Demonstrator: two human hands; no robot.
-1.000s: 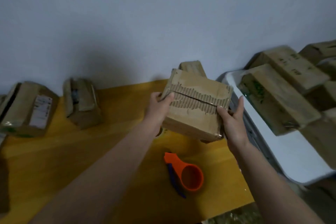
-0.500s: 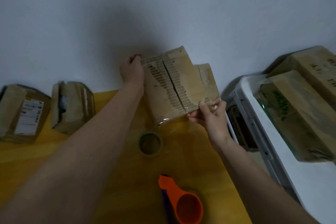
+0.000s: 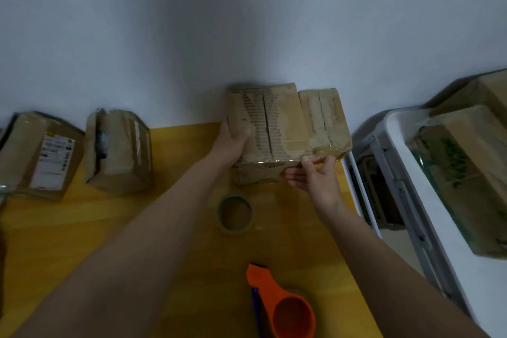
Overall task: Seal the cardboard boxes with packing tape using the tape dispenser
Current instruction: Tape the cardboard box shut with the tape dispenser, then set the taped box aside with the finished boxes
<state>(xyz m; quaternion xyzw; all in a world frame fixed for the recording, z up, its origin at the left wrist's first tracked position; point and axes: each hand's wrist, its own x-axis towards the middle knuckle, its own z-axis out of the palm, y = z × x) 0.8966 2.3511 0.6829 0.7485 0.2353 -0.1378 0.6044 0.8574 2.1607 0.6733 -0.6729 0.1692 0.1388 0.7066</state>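
Two bare hands hold a torn cardboard box [image 3: 270, 129] at the yellow table's [image 3: 170, 241] far edge: left hand [image 3: 233, 141] grips its left side, right hand [image 3: 312, 175] pinches its near-right corner (taped). Tape roll [image 3: 235, 214] and orange tape dispenser [image 3: 282, 307] lie nearer, below the hands.

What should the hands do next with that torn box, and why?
Probably set the torn box flat on the yellow table, freeing the right hand for the orange tape dispenser. Both hands, including the left hand, hold it, and its top seam looks untaped.
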